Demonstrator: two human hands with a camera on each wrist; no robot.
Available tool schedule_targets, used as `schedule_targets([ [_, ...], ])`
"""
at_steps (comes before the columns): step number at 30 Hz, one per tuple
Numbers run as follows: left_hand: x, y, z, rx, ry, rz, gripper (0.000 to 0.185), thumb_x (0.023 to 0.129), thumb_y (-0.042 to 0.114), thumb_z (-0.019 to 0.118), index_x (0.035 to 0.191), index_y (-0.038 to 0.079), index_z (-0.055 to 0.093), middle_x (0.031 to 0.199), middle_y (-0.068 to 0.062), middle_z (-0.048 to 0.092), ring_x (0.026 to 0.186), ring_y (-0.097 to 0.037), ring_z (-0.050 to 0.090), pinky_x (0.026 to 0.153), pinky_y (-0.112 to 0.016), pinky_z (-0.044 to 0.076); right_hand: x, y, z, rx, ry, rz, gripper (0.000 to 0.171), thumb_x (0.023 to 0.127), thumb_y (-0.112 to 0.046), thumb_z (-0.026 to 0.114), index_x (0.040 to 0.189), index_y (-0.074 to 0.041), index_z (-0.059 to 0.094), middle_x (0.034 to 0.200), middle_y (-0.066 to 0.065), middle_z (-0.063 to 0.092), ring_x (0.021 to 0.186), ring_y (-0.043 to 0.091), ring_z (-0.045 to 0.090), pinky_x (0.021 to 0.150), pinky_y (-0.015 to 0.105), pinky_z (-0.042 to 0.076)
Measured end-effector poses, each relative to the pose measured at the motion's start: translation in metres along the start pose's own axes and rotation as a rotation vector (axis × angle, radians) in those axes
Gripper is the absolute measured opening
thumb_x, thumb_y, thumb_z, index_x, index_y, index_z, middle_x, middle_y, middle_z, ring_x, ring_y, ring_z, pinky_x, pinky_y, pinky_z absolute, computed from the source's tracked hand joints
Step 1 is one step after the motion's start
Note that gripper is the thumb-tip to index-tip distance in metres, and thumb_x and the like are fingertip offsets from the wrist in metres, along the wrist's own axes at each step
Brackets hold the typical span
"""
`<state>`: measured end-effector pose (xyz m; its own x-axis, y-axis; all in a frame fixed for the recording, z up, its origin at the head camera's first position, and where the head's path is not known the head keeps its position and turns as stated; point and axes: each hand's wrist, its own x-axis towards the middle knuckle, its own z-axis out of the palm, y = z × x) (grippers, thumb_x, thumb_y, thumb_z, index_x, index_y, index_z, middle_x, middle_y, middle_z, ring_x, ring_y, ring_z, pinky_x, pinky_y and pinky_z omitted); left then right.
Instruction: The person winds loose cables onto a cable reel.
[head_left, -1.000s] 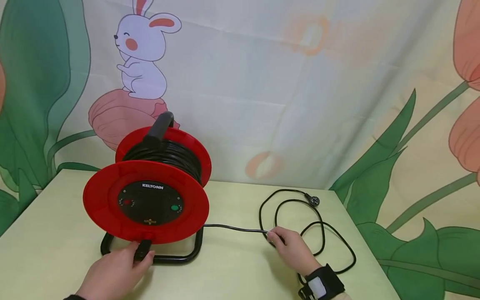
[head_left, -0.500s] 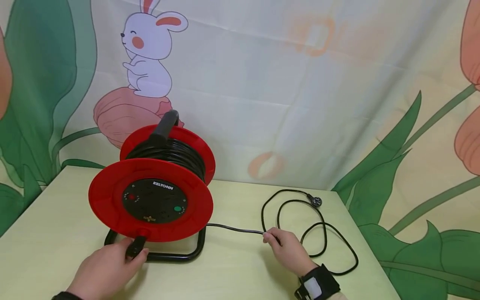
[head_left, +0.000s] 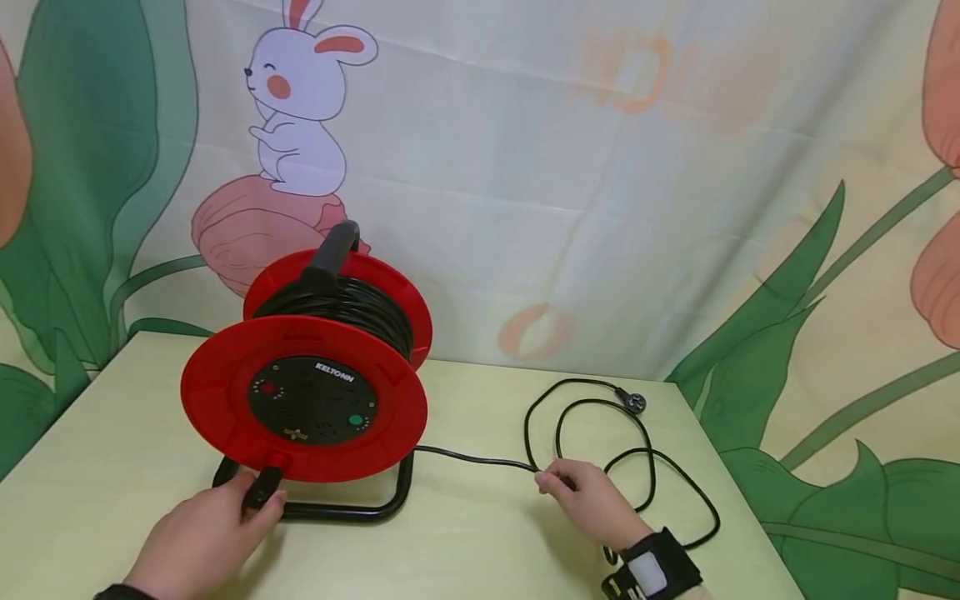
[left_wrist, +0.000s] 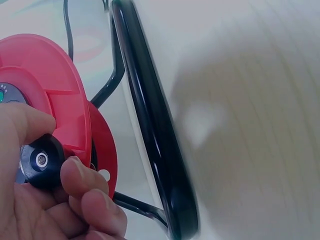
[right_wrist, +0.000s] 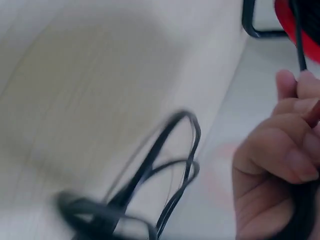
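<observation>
A red cable reel [head_left: 303,400] [left_wrist: 50,85] stands on a black tube stand [head_left: 337,510] [left_wrist: 155,140] at the table's left. My left hand [head_left: 202,533] [left_wrist: 47,190] grips the black crank knob [head_left: 261,490] [left_wrist: 41,161] at the reel's lower rim. A black cable [head_left: 472,457] [right_wrist: 150,170] runs from the reel to my right hand [head_left: 588,500] [right_wrist: 280,165], which pinches it. Behind that hand the cable lies in loose loops [head_left: 637,454], ending in a plug [head_left: 636,403] near the table's far right.
The pale green table [head_left: 105,450] ends at a printed curtain with a rabbit [head_left: 300,108] behind and to the right. The reel's black carry handle [head_left: 330,250] sticks up at the back.
The crank knob and my left hand have moved a little left along the reel's lower rim, and the reel has turned. My right hand stays pinching the cable.
</observation>
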<state>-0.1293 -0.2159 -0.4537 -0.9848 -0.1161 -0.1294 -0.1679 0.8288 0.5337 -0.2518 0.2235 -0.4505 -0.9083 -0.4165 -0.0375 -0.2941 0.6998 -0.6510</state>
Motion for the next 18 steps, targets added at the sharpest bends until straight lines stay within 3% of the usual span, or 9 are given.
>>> schedule_targets([
  [5,-0.001,0.0,0.0,0.003,-0.003,-0.004,0.037,0.095,0.045,0.055,0.092,0.009,0.055,0.059,-0.001,0.048,0.056,-0.018,0.046,0.052,-0.033,0.031,-0.021,0.013,-0.036,0.126,0.027,0.149,0.034,0.094,-0.047,0.058,0.081,-0.016,0.065,0.063,-0.001,0.038,0.055,0.013,0.034,0.053,0.029,0.033],
  [7,-0.002,0.0,-0.001,0.004,-0.009,-0.006,0.037,0.095,0.046,0.054,0.09,0.01,0.054,0.059,-0.001,0.048,0.057,-0.018,0.046,0.052,-0.033,0.031,-0.031,0.017,-0.051,0.129,0.062,0.163,0.036,0.091,-0.051,0.058,0.083,-0.016,0.066,0.065,0.0,0.039,0.055,0.014,0.033,0.054,0.03,0.033],
  [11,-0.003,0.0,-0.003,0.007,-0.024,-0.013,0.037,0.096,0.048,0.052,0.086,0.012,0.051,0.059,-0.001,0.048,0.058,-0.019,0.047,0.053,-0.034,0.031,-0.045,0.017,-0.076,0.049,0.144,0.122,0.037,0.089,-0.056,0.059,0.083,-0.02,0.064,0.066,0.001,0.043,0.057,0.014,0.037,0.056,0.03,0.035],
  [18,-0.001,0.004,-0.003,0.022,-0.035,-0.007,0.037,0.097,0.048,0.05,0.085,0.013,0.05,0.059,0.0,0.048,0.059,-0.018,0.047,0.054,-0.035,0.032,-0.06,0.007,-0.113,-0.097,0.309,-0.041,0.028,0.089,-0.05,0.063,0.081,-0.023,0.06,0.061,-0.002,0.043,0.052,0.015,0.041,0.052,0.029,0.035],
])
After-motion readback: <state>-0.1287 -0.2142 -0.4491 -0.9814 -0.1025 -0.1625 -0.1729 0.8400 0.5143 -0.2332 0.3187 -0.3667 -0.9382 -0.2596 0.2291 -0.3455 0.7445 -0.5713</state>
